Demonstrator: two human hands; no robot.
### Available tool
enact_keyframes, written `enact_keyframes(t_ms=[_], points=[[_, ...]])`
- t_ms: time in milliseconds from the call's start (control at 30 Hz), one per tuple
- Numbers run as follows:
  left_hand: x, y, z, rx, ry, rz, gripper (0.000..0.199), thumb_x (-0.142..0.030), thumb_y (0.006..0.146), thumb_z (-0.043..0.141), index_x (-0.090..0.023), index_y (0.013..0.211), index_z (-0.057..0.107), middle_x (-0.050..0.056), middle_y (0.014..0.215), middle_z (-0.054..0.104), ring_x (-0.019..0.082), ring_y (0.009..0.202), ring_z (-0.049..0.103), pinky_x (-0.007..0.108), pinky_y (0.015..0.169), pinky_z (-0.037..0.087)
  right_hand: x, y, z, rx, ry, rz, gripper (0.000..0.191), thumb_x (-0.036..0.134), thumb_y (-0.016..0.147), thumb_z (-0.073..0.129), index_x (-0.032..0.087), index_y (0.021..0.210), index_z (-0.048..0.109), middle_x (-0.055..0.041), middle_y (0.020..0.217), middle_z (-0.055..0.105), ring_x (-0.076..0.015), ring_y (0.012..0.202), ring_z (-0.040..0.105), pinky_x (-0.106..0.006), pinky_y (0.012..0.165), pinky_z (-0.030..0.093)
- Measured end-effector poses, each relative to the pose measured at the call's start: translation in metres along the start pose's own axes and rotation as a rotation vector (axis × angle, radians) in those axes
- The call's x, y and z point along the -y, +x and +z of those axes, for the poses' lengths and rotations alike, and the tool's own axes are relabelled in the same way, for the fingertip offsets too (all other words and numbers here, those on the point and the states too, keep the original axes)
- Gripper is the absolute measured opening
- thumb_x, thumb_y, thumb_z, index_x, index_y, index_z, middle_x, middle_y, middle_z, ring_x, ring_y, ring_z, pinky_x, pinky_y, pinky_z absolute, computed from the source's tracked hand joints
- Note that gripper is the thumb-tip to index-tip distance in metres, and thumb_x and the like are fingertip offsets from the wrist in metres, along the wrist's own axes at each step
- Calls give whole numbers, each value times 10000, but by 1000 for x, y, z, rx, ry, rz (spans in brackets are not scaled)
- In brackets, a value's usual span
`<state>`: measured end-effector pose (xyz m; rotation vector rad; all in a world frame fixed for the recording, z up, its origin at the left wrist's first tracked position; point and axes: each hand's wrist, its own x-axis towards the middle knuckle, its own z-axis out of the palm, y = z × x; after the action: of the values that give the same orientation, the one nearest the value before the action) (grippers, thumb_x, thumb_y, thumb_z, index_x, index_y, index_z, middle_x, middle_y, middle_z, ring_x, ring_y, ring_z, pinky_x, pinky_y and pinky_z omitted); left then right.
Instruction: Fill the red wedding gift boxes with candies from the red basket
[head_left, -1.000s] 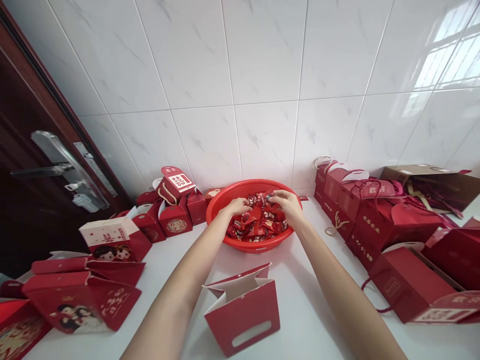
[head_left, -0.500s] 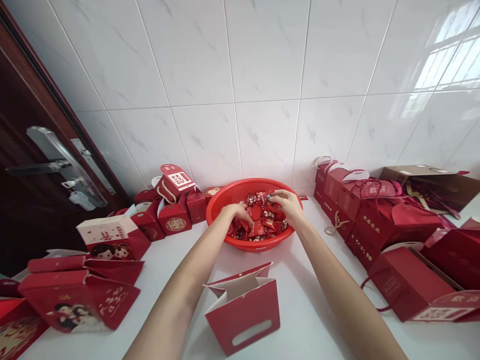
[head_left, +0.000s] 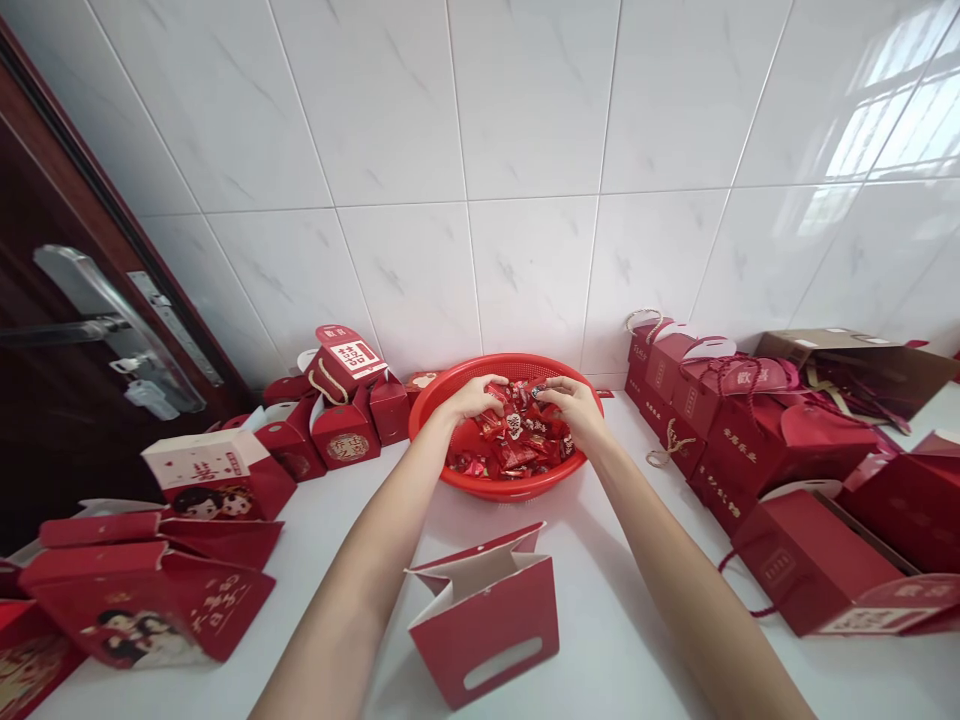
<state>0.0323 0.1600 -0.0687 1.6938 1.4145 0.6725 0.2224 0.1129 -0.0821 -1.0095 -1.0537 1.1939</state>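
A red plastic basket holds many wrapped candies, mostly in red wrappers. Over its left side, my left hand is closed on a red-wrapped candy, with more red wrappers just below the fingers. My right hand pinches a dark, shiny wrapped candy between thumb and fingers at the basket's right side. Nearer to me, between my forearms, a red paper gift box stands with its top open and a white slot in its front. Neither hand touches this box.
Red gift boxes line the left side by a dark door with a metal handle. More red boxes stand in rows on the right, some with rope handles. A cardboard box with ribbons lies behind them. A tiled wall rises behind the basket.
My left hand has risen from among the candies toward the basket's back, now with a red-wrapped candy. My right hand stays almost in place with its candy. The view has shifted slightly.
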Motion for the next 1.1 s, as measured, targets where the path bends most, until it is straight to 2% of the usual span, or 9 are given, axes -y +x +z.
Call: enact_keyframes(t_ms=[233, 533, 633, 700, 767, 833, 900, 1000, 1100], points=[[0, 0, 2, -88, -48, 83, 772, -76, 637, 692, -190, 1383, 530, 37, 1014, 738, 184, 889, 700, 271, 810, 563, 0, -1, 0, 13, 0, -3, 261, 266, 527, 730, 203, 751, 613, -15, 762, 690, -182, 767, 647, -265, 602, 508], [-5, -3, 3, -121, -115, 140, 892, -125, 671, 701, -206, 1506, 400, 78, 1306, 661, 198, 1005, 687, 303, 884, 549, -2, 0, -1, 46, -33, 8, 230, 249, 530, 743, 194, 702, 600, -13, 730, 678, -162, 708, 626, -264, 601, 480], [-4, -3, 2, -145, -143, 193, 869, -175, 667, 744, -223, 1481, 446, 86, 1397, 609, 235, 1176, 629, 311, 973, 507, -2, 0, -2, 67, -42, 17, 223, 227, 529, 750, 190, 697, 609, -13, 728, 682, -159, 706, 627, -263, 607, 480], [-3, -1, 1, -163, -157, 247, 852, -233, 659, 788, -239, 1456, 487, 85, 1417, 595, 247, 1249, 586, 320, 1033, 467, -2, -1, -2, 79, -47, 19, 228, 221, 526, 756, 190, 699, 611, -7, 712, 677, -158, 702, 627, -264, 617, 484], [-2, 1, 1, -166, -147, 267, 854, -293, 658, 818, -239, 1449, 500, 92, 1327, 653, 241, 1178, 629, 341, 1019, 478, -2, -2, -2, 90, -49, 17, 236, 228, 525, 760, 191, 702, 609, -3, 700, 673, -156, 696, 626, -266, 625, 488], [-1, 3, 2, -174, -103, 249, 796, -348, 691, 809, -226, 1426, 527, 89, 1191, 715, 214, 1034, 683, 336, 944, 521, -2, -2, -1, 94, -47, 12, 239, 241, 524, 756, 195, 706, 608, -2, 708, 678, -156, 694, 626, -266, 620, 487], [0, 5, 3, -198, -43, 220, 609, -409, 785, 728, -205, 1343, 600, 81, 1124, 739, 191, 959, 694, 302, 871, 543, -1, -2, -1, 84, -46, 5, 232, 249, 523, 746, 198, 704, 609, -3, 716, 685, -153, 682, 618, -259, 597, 476], [3, 8, 2, -242, 58, 145, 365, -418, 888, 586, -182, 1140, 704, 78, 1121, 747, 200, 995, 685, 265, 817, 542, -1, -1, -1, 49, -46, -9, 212, 256, 522, 725, 200, 689, 607, 3, 694, 677, -139, 651, 590, -244, 560, 443], [11, 11, -1, -281, 222, -6, 226, -356, 834, 632, -178, 930, 734, 105, 1068, 758, 269, 1044, 676, 302, 818, 534, -1, 0, 0, 29, -50, -18, 211, 273, 520, 716, 199, 686, 610, 11, 677, 662, -133, 641, 574, -243, 556, 430]])
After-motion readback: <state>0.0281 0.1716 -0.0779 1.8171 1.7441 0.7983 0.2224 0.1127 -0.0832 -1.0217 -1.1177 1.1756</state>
